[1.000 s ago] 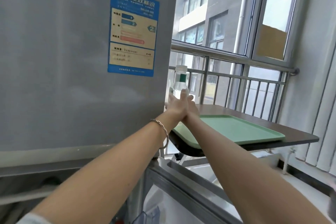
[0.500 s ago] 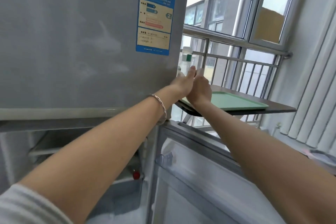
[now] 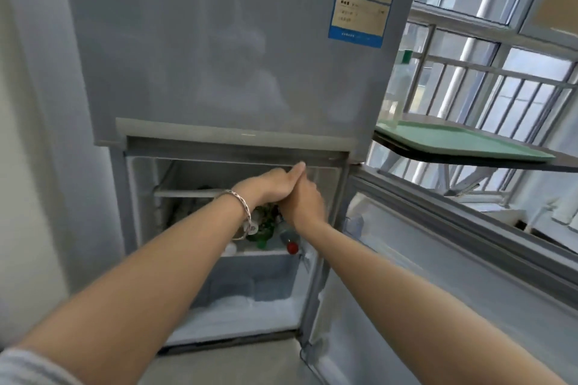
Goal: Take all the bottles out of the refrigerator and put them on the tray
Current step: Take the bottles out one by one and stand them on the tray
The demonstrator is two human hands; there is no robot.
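Observation:
The refrigerator's lower compartment (image 3: 175, 184) stands open. On its shelf lie a green bottle (image 3: 262, 230), a bottle with a red cap (image 3: 292, 247) and a white cap (image 3: 230, 249), all partly hidden by my arms. Both hands are side by side, touching, in front of that shelf. My left hand (image 3: 275, 183), with a bracelet on the wrist, has its fingers stretched out and holds nothing. My right hand (image 3: 305, 205) shows only its back, so its fingers are hidden. A clear bottle with a green cap (image 3: 396, 94) stands upright on the near left corner of the green tray (image 3: 463, 142).
The tray lies on a dark table (image 3: 531, 162) to the right of the refrigerator, in front of a barred window (image 3: 500, 72). The open lower door (image 3: 438, 259) swings out to the right, beneath the table. The upper door (image 3: 219, 40) is shut. A wall (image 3: 37, 134) is on the left.
Both hands have come down and left from the bottle on the tray to the open lower compartment. My view has dropped from the upper door to the shelf.

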